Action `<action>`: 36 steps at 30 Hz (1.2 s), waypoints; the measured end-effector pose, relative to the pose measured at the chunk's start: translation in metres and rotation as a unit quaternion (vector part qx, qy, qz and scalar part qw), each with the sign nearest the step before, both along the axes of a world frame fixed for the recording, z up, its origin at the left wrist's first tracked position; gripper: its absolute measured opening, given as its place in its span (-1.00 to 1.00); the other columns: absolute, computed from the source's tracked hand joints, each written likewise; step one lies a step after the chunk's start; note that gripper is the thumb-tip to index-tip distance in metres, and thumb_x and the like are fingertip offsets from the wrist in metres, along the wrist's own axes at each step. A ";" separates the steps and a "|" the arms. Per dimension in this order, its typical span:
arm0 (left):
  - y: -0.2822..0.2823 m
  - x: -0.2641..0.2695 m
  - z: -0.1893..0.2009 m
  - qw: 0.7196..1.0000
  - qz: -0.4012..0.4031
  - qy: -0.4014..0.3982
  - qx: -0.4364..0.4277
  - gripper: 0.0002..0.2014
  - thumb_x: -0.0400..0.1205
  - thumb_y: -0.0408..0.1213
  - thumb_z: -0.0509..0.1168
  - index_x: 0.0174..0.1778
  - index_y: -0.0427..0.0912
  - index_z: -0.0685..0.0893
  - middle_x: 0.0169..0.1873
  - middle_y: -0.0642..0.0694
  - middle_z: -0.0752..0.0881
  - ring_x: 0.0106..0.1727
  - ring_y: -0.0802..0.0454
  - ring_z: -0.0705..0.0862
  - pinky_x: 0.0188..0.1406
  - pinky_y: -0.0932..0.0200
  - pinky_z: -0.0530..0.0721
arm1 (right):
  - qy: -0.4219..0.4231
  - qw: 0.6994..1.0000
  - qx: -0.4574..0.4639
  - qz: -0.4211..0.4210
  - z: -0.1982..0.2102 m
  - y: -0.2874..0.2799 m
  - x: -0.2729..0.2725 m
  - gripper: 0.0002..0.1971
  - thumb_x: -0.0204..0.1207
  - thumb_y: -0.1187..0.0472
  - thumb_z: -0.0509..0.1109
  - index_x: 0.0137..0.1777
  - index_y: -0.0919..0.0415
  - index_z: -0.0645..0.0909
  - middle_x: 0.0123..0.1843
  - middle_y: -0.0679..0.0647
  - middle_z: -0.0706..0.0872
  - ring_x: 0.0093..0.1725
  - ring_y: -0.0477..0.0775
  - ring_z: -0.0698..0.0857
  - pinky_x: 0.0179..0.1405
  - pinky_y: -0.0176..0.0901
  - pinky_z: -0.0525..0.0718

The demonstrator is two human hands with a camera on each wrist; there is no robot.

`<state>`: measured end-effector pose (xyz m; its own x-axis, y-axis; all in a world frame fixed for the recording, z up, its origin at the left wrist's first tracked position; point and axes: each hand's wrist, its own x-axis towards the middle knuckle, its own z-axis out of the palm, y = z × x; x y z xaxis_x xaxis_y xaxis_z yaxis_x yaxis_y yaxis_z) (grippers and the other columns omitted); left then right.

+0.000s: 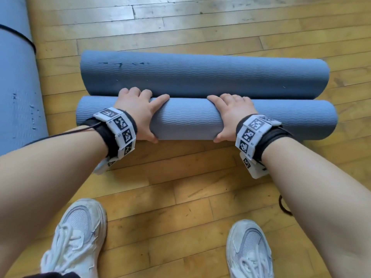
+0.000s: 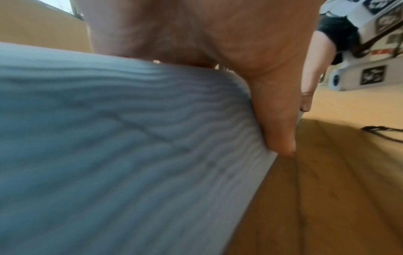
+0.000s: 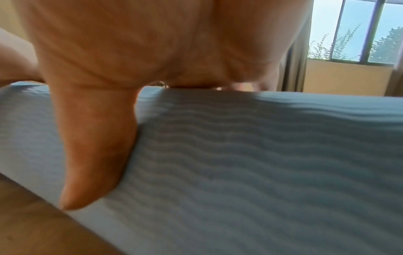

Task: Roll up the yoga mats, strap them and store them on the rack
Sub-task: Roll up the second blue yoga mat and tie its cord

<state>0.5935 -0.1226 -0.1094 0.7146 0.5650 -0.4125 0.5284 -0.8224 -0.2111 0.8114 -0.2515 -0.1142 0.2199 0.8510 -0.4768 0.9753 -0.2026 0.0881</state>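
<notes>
A rolled blue yoga mat (image 1: 186,119) lies crosswise on the wooden floor just in front of me. My left hand (image 1: 144,115) and right hand (image 1: 226,117) both grip its middle, fingers curled over the far side and thumbs on the near side. Close up, the left thumb (image 2: 277,120) presses the ribbed mat (image 2: 109,138), and the right thumb (image 3: 93,146) presses the mat (image 3: 261,163). A second blue roll (image 1: 200,75) lies right behind, touching the first. No strap is around either roll. Whether the two rolls are one mat is hidden.
A larger blue rolled mat (image 1: 18,87) with a black strap (image 1: 24,38) lies at the far left. A loose black strap (image 1: 284,207) lies on the floor (image 1: 190,177) by my right arm. My white shoes (image 1: 78,237) stand behind the roll. A window (image 3: 359,31) is beyond.
</notes>
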 end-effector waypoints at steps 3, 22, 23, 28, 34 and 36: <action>-0.007 -0.003 0.007 0.999 -0.026 0.018 0.001 0.17 0.15 0.54 0.34 0.59 0.19 -0.05 0.31 -0.09 0.48 0.22 -0.17 0.47 0.25 -0.08 0.40 | 0.001 1.000 -0.006 0.018 0.008 -0.004 -0.003 0.17 0.13 -0.31 0.59 0.64 -0.09 -0.01 0.48 0.05 0.38 0.43 0.18 0.42 0.41 0.13 0.40; -0.039 -0.021 -0.016 0.990 0.080 -0.100 -0.055 -0.06 0.36 0.55 -0.52 0.67 0.21 -0.14 0.68 -0.14 -0.21 0.68 -0.16 -0.22 0.64 -0.09 -0.24 | 0.040 0.993 0.050 -0.098 -0.011 -0.043 -0.034 -0.29 0.60 -0.33 -0.26 0.71 -0.07 -0.11 0.74 0.07 -0.21 0.70 0.18 -0.21 0.64 0.24 -0.08; -0.034 -0.018 -0.016 0.991 0.083 -0.094 -0.052 -0.04 0.32 0.52 -0.54 0.67 0.20 -0.17 0.68 -0.12 -0.24 0.68 -0.15 -0.24 0.64 -0.10 -0.25 | 0.040 0.992 0.055 -0.103 -0.013 -0.039 -0.032 -0.30 0.61 -0.32 -0.26 0.71 -0.06 -0.09 0.74 0.06 -0.20 0.70 0.17 -0.19 0.65 0.23 -0.07; -0.021 -0.009 -0.015 0.990 0.094 -0.091 -0.047 -0.04 0.30 0.49 -0.52 0.67 0.19 -0.19 0.67 -0.12 -0.29 0.67 -0.18 -0.30 0.62 -0.18 -0.29 | 0.052 0.991 0.057 -0.113 -0.015 -0.022 -0.022 -0.30 0.62 -0.34 -0.20 0.71 -0.06 -0.05 0.73 0.04 -0.27 0.71 0.13 -0.17 0.64 0.22 0.00; -0.033 -0.006 -0.010 0.987 0.136 -0.069 -0.049 -0.30 0.59 0.34 -0.36 0.67 0.20 -0.18 0.67 -0.12 -0.28 0.66 -0.21 -0.33 0.58 -0.29 -0.35 | 0.063 0.988 0.068 -0.123 -0.015 -0.007 -0.012 -0.29 0.62 -0.36 -0.17 0.71 -0.06 -0.08 0.71 0.03 -0.35 0.69 0.12 -0.27 0.65 0.23 -0.07; -0.039 -0.009 -0.010 0.990 0.124 -0.053 -0.044 -0.27 0.55 0.35 -0.43 0.67 0.21 -0.16 0.68 -0.11 -0.23 0.67 -0.21 -0.29 0.57 -0.31 -0.36 | 0.069 0.987 0.074 -0.125 -0.016 -0.003 -0.009 -0.28 0.62 -0.35 -0.15 0.71 -0.05 -0.09 0.71 0.04 -0.36 0.69 0.12 -0.29 0.65 0.23 -0.09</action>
<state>0.5850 -0.1613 -0.1192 0.5999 0.6939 -0.3983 0.7321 -0.6769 -0.0767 0.8026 -0.2542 -0.1306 0.3735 0.8410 -0.3915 0.8941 -0.4388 -0.0896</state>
